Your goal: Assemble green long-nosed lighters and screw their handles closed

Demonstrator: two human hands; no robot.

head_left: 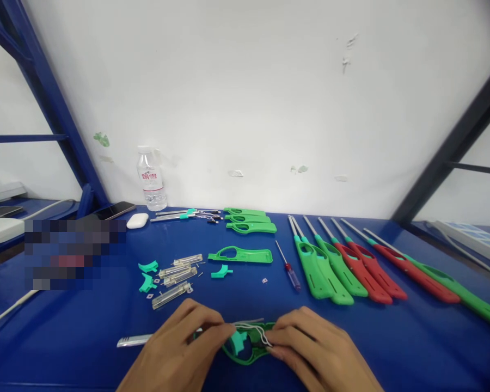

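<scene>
A green lighter handle half (245, 361) lies low in front of me, its open inner side facing up. A teal trigger (239, 342) sits inside it by the finger loop, and thin white wires (256, 328) run along the upper edge. My left hand (182, 345) is closed at the handle's left end, fingertips near the trigger. A silver metal tube (133, 341) sticks out to the left from under that hand. My right hand (316, 345) is closed on the right end, fingertips pinching at the wires. Both hands hide much of the handle.
Clear fuel tanks (175, 276), teal triggers (148, 283) and another green handle half (253, 256) lie ahead. A screwdriver (289, 267) lies left of several assembled lighters (330, 267). Behind are metal tubes with wires (188, 215), stacked green halves (251, 227) and a water bottle (151, 182).
</scene>
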